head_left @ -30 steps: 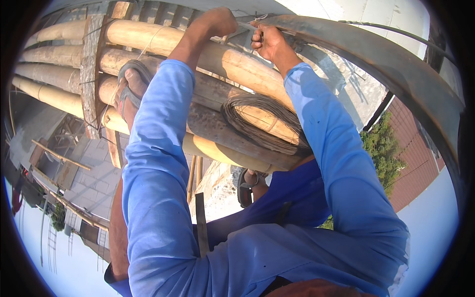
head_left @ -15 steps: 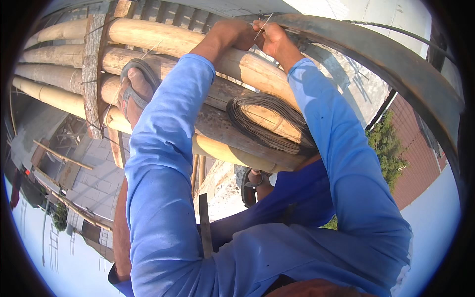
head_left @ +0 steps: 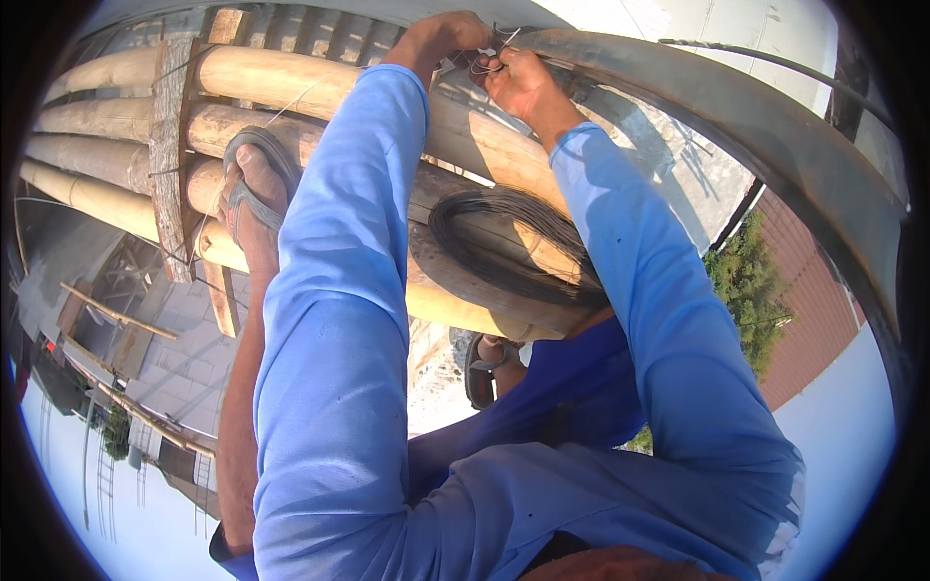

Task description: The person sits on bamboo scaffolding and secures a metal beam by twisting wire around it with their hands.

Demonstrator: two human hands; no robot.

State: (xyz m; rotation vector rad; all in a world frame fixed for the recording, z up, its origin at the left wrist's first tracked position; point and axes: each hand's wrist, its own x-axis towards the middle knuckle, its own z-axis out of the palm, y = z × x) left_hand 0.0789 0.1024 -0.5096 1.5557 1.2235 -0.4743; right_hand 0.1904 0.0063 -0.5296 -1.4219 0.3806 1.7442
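Observation:
Both my hands are raised to the far end of a dark curved steel beam [head_left: 722, 102]. Thin wire [head_left: 476, 66] loops between them, and a short bright piece of it stands up beside the beam end. My right hand [head_left: 523, 85] is closed, fingertips pinching the wire. Just left of it, my left hand [head_left: 453, 37] bends over at the wrist; its fingers are partly hidden and it cannot be told what they grip. A coil of dark tie wire [head_left: 460, 247] lies on the bamboo poles below my right forearm.
Several bamboo poles [head_left: 281, 77] run side by side under me, crossed by a rough wooden batten [head_left: 170, 160]. My sandalled left foot [head_left: 257, 184] rests on them. A low block structure [head_left: 184, 358] lies far below at left, and a bush [head_left: 751, 290] and reddish roof [head_left: 804, 281] at right.
My hands have drawn slightly apart, the left one moving up and left. Wire loops now show between them. The view has shifted a little.

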